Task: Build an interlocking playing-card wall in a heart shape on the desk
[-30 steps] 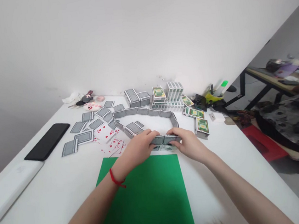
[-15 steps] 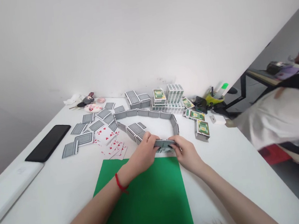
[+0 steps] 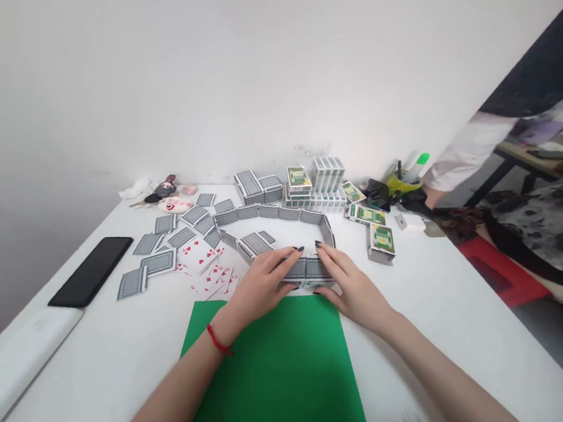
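Observation:
A ring of grey-backed playing cards (image 3: 274,211), bent and stood on edge, curves across the white table. My left hand (image 3: 259,284) reaches over the left part of its near section (image 3: 306,269), fingers stretched out and thumb on the near side. At the right end of that section is my right hand (image 3: 355,290), its fingers straight and its thumb apart from them. Both hands are open around the standing cards; whether the fingertips press on them I cannot tell. Inside the ring at the left, a folded card piece (image 3: 256,244) leans by the wall.
Loose cards (image 3: 159,261) and face-up red cards (image 3: 198,253) lie left. Card boxes (image 3: 328,174) are stacked behind, with more boxes (image 3: 381,241) at right. A green sheet (image 3: 273,373) lies in front; a phone (image 3: 91,271) lies left. Another person's arm (image 3: 461,155) shows at right.
My hands have gone from pinching the near card section to lying stretched out around it, and the section now stands in the ring. The person at right has shifted.

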The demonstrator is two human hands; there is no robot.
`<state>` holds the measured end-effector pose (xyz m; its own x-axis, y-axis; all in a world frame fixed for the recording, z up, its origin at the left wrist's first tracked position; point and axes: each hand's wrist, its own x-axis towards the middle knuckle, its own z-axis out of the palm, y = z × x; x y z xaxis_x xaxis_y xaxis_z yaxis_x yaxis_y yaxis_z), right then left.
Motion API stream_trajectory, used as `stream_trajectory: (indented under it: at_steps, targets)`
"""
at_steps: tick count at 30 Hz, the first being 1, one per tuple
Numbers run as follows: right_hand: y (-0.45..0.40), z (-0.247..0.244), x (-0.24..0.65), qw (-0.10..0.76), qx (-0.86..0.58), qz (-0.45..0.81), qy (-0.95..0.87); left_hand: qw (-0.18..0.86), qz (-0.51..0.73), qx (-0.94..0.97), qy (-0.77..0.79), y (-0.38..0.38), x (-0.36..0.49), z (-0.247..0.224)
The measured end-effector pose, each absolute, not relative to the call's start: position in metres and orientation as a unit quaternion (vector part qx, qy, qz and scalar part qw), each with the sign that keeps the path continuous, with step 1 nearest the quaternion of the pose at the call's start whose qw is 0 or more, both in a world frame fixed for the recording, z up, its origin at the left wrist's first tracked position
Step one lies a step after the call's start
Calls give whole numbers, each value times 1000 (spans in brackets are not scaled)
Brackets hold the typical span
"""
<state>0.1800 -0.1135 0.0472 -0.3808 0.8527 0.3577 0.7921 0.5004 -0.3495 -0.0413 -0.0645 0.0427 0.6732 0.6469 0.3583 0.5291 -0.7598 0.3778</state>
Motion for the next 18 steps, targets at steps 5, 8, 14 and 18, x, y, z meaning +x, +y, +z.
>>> stream_trajectory:
  at_steps: [5,8,14,18]
  targets:
    - [-107,41,182,219,-515,78,-825,151,204,918,306,-50,-40,55]
    - [-102,47,182,196,-513,117,-827,178,181,919,302,-44,-39,61]
    - [-91,58,183,146,-505,156,-836,186,125,925,307,-38,-37,65]
    - [-89,59,183,136,-507,172,-834,189,96,929,303,-37,-42,69]
